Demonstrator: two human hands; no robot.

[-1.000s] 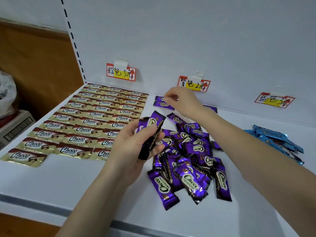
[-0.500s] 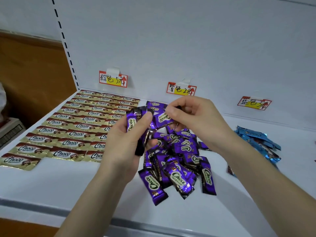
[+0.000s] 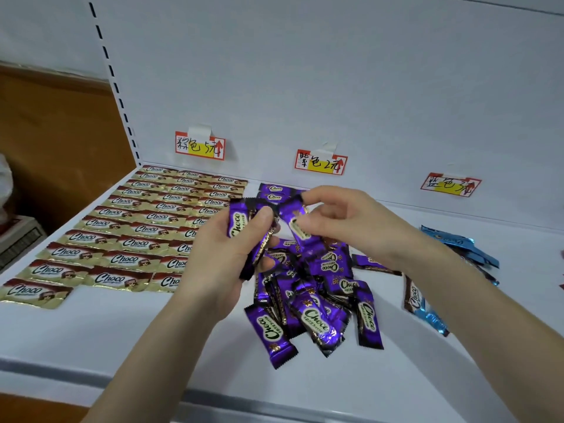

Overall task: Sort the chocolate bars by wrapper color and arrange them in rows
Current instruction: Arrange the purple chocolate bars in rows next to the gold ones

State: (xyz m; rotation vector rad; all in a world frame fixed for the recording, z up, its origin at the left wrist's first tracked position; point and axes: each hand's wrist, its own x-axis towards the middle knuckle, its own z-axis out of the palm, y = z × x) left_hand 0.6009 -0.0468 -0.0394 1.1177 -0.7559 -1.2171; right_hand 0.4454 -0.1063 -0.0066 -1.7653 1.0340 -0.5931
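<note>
My left hand [image 3: 225,254] grips a small stack of purple chocolate bars [image 3: 239,221] above the white shelf [image 3: 106,340]. My right hand [image 3: 338,221] pinches one purple bar [image 3: 294,222] beside that stack. Below both hands lies a loose pile of purple bars [image 3: 317,303]. Two purple bars [image 3: 274,192] lie flat at the back under the middle label. Gold and brown bars [image 3: 128,227] fill neat rows on the left. Blue bars [image 3: 464,248] lie heaped on the right.
Three handwritten price labels hang on the back wall: left label [image 3: 200,146], middle label [image 3: 320,161], right label [image 3: 450,186]. A single blue bar [image 3: 422,303] lies right of the purple pile. A box [image 3: 18,239] stands off the shelf's left edge.
My right hand came back from the shelf's rear to the stack in my left hand and took hold of one purple bar. The camera view shifted slightly.
</note>
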